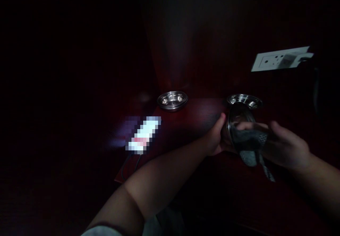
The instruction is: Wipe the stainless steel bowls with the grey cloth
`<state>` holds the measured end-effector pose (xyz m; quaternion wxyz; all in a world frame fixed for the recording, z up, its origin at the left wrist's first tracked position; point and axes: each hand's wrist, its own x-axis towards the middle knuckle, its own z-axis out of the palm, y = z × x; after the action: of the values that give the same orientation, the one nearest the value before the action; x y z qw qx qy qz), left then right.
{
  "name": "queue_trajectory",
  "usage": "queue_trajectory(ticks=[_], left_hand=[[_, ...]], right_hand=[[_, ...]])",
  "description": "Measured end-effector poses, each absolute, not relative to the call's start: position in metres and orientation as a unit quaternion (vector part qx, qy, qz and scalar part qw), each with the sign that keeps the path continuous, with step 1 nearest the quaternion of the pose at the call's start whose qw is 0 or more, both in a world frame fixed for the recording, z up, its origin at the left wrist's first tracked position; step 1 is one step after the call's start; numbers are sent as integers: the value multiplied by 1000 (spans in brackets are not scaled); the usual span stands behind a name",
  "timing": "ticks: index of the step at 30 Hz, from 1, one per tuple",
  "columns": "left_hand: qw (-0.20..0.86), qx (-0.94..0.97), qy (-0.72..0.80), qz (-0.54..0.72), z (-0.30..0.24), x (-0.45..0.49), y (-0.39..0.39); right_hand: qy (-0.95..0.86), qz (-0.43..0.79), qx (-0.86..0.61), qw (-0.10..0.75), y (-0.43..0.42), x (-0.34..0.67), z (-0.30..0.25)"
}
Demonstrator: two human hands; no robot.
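A metal bowl is tipped up on its side, its rim toward the left. My left hand grips it from the left with the thumb up along the rim. Pressed against the bowl is a dark patterned cloth, one end of it hanging down. My right hand has its fingers closed on that cloth. Just behind the held bowl, a shiny metal bowl sits on the dark red table. Farther left stands a stack of metal bowls.
A lit phone, blurred out, lies on the left of the table with a cable near it. On the right of the back wall is a white socket plate with a plug in it. The surroundings are very dark.
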<state>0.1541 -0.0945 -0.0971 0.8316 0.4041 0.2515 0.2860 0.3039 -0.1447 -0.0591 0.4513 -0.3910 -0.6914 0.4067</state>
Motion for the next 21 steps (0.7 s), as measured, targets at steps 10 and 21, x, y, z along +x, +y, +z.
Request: queue_trajectory(ticks=[10, 21], left_hand=[[832, 412, 227, 295, -96, 155, -96], [850, 384, 261, 249, -90, 153, -97]], right_hand=[[-753, 275, -351, 485, -140, 297, -64], [-820, -6, -410, 400, -133, 291, -69]])
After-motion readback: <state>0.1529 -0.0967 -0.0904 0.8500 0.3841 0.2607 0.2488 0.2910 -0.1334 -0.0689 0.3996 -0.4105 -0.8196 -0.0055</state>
